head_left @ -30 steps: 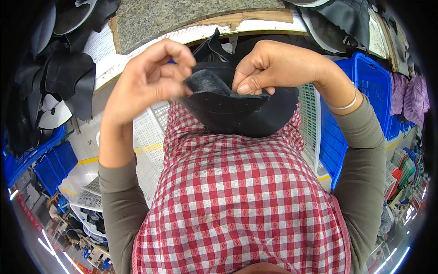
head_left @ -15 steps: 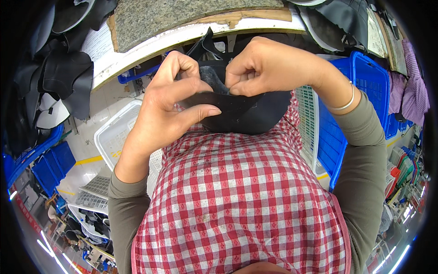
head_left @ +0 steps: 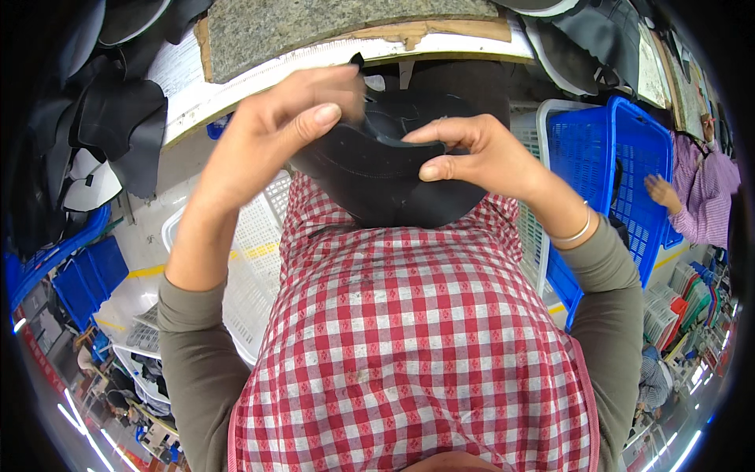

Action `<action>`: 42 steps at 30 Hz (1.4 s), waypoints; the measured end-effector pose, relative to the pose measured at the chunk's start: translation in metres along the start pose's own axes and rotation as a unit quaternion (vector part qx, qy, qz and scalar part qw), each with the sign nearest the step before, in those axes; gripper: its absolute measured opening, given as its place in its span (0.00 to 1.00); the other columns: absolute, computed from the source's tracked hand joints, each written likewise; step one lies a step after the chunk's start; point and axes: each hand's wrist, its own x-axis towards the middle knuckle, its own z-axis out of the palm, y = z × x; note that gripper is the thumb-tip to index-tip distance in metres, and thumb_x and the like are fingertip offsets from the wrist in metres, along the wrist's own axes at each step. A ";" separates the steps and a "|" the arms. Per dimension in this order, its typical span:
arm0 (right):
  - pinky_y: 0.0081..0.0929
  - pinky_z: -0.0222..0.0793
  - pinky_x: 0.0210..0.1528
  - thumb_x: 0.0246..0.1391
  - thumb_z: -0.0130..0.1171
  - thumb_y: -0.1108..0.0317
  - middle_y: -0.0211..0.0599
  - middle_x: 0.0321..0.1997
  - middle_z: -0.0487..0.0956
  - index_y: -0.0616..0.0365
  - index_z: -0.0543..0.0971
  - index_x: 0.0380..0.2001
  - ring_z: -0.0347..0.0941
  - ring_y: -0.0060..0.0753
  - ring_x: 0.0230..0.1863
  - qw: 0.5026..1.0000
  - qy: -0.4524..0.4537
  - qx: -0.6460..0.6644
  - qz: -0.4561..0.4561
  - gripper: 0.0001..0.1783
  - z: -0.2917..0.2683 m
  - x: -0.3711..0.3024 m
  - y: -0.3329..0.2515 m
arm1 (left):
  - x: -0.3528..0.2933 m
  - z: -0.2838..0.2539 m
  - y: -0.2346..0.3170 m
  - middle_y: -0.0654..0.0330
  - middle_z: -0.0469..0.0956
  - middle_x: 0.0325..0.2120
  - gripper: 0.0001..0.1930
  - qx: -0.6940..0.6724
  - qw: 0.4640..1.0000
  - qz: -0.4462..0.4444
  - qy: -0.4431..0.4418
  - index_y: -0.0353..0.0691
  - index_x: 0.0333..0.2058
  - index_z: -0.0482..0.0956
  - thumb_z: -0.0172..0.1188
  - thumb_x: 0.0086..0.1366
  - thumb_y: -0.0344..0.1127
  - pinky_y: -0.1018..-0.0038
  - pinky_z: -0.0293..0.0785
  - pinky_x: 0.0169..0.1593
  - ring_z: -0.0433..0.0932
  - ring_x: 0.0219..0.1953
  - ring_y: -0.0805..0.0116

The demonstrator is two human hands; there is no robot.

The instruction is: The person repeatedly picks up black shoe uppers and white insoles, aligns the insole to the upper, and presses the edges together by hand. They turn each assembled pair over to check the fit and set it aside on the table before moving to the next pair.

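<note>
A black stitched leather piece [head_left: 370,185] with a curved upper edge lies over my lap, against a red-and-white checked apron [head_left: 409,315]. My right hand [head_left: 484,157] pinches its upper edge on the right, thumb on the near side and fingers over the edge. My left hand [head_left: 291,118] is at the piece's upper left; its thumb shows, but its fingers are smeared by motion. Whether the left fingers grip the leather cannot be made out. Behind the edge, more black material [head_left: 397,110] shows in folds.
Ahead is a workbench with a stone slab [head_left: 338,31] and a white strip. Black cut pieces [head_left: 118,126] hang at the left. A white basket [head_left: 244,291] stands left of my lap, blue crates [head_left: 582,157] right. A co-worker's hand [head_left: 662,193] reaches by the crates.
My right hand has moved down and now pinches the near edge from outside. My left hand has lifted upward from the edge. A co-worker's hand has appeared at the right.
</note>
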 end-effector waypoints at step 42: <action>0.22 0.77 0.46 0.56 0.75 0.70 0.33 0.37 0.86 0.64 0.83 0.41 0.81 0.20 0.40 0.998 0.057 0.024 0.004 0.13 0.019 0.019 0.009 | 0.023 -0.007 -0.019 0.65 0.84 0.31 0.09 -0.031 0.959 -0.139 -0.246 0.30 0.44 0.86 0.65 0.66 0.23 0.82 0.74 0.40 0.78 0.34 0.83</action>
